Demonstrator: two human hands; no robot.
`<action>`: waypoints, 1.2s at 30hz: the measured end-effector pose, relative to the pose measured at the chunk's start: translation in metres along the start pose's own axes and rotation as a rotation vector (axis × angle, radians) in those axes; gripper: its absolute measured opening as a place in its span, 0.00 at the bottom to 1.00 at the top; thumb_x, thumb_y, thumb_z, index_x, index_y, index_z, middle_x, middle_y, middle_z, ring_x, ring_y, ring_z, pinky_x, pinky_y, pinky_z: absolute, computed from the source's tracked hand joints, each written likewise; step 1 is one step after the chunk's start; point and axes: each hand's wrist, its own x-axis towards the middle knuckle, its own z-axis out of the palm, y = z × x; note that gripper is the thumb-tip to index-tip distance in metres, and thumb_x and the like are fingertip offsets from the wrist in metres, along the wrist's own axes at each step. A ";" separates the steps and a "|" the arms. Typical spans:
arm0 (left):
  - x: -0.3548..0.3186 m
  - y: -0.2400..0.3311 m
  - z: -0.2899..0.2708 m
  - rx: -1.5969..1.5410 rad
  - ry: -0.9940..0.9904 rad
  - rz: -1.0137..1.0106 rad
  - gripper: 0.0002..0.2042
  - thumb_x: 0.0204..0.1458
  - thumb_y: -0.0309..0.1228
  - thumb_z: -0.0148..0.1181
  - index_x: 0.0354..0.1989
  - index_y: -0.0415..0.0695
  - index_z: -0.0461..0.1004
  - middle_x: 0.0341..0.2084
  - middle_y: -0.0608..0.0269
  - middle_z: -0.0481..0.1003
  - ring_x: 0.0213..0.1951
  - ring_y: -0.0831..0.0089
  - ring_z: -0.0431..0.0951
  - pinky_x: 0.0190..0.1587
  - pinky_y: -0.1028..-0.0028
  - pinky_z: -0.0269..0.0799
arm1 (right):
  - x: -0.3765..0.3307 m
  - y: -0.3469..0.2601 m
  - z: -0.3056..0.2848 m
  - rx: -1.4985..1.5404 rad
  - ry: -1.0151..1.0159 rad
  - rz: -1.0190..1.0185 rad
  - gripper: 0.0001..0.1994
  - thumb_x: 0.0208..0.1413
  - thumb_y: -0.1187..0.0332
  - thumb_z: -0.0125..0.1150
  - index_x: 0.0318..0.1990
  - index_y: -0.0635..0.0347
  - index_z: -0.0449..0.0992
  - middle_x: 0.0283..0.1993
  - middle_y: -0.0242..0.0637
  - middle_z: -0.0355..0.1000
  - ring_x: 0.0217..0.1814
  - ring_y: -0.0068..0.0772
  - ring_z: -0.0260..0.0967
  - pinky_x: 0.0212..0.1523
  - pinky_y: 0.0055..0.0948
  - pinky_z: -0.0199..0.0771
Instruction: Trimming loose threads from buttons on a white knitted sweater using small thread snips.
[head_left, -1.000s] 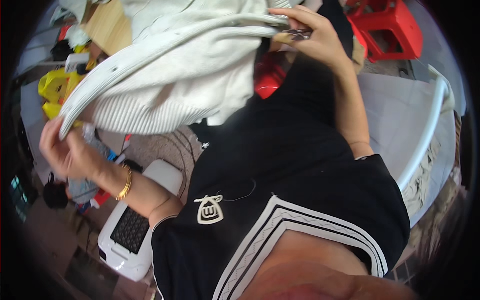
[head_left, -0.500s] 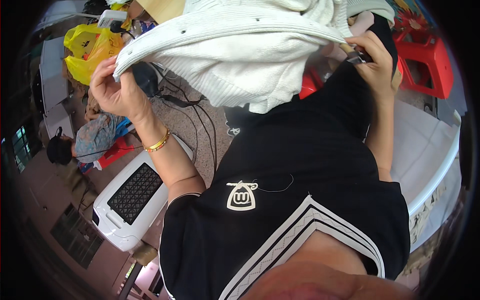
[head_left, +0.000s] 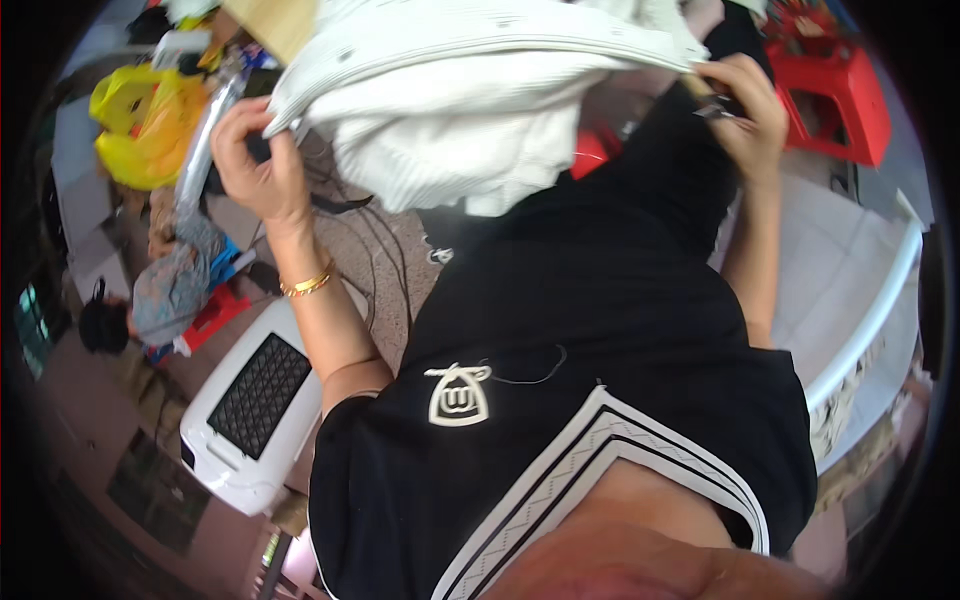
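A white knitted garment (head_left: 450, 130) hangs over my lap at the top of the view, with a ribbed band along its upper edge and a few small dark spots on that band. My left hand (head_left: 262, 165) pinches the band's left end between thumb and fingers. At the right end, my right hand (head_left: 745, 115) grips the band's edge. A small tool with a tan part and a dark metal part (head_left: 712, 108) also sits in the right fingers; its exact kind is unclear. The band stretches between both hands while the fabric sags below in folds.
A white appliance with a black grille (head_left: 262, 395) stands at lower left. Beyond are a yellow plastic bag (head_left: 150, 130), dark cables (head_left: 385, 235) and a seated person (head_left: 175, 290). A red stool (head_left: 835, 100) and a pale blue-rimmed tub (head_left: 870, 310) are on the right.
My left hand has come slightly closer to the right one, and the band is a little less stretched. The surroundings on the left have shifted in view, and a shiny silver strip shows beside the yellow bag.
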 end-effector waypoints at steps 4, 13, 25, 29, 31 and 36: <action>-0.007 0.005 0.006 0.017 -0.092 -0.089 0.09 0.45 0.12 0.58 0.32 0.39 0.73 0.37 0.56 0.77 0.40 0.66 0.77 0.44 0.73 0.73 | -0.004 0.006 0.022 0.029 -0.073 -0.010 0.16 0.43 0.82 0.66 0.43 0.63 0.80 0.32 0.31 0.67 0.31 0.20 0.63 0.28 0.19 0.58; 0.020 0.057 0.004 0.094 0.097 0.060 0.10 0.50 0.09 0.52 0.36 0.35 0.73 0.41 0.55 0.74 0.44 0.66 0.75 0.53 0.69 0.70 | 0.039 -0.062 0.019 0.449 -0.075 0.228 0.20 0.50 0.73 0.72 0.52 0.63 0.77 0.40 0.32 0.69 0.37 0.22 0.63 0.38 0.20 0.63; 0.034 0.111 0.057 0.115 -0.297 0.378 0.10 0.44 0.26 0.70 0.37 0.49 0.85 0.39 0.65 0.79 0.47 0.64 0.76 0.54 0.67 0.69 | 0.076 -0.061 0.075 0.350 0.230 -0.400 0.14 0.54 0.71 0.68 0.48 0.64 0.80 0.34 0.38 0.70 0.32 0.33 0.70 0.31 0.27 0.70; 0.026 0.104 0.058 0.113 -0.245 0.357 0.09 0.43 0.28 0.70 0.36 0.50 0.85 0.38 0.67 0.79 0.47 0.65 0.75 0.55 0.68 0.67 | 0.078 -0.083 0.055 0.165 0.092 -0.294 0.14 0.51 0.70 0.69 0.46 0.62 0.81 0.34 0.37 0.70 0.32 0.35 0.71 0.31 0.29 0.72; 0.024 0.102 0.060 0.107 -0.241 0.350 0.09 0.43 0.28 0.70 0.35 0.50 0.85 0.38 0.67 0.79 0.47 0.65 0.75 0.55 0.68 0.67 | 0.079 -0.083 0.057 0.180 -0.040 -0.134 0.14 0.50 0.70 0.69 0.45 0.62 0.81 0.34 0.37 0.70 0.32 0.36 0.72 0.31 0.29 0.72; 0.023 0.102 0.061 0.099 -0.232 0.355 0.09 0.43 0.27 0.70 0.35 0.50 0.85 0.38 0.67 0.79 0.48 0.65 0.75 0.55 0.68 0.67 | 0.080 -0.067 0.075 0.096 0.185 -0.434 0.14 0.49 0.71 0.69 0.45 0.61 0.81 0.35 0.36 0.70 0.32 0.34 0.72 0.30 0.29 0.72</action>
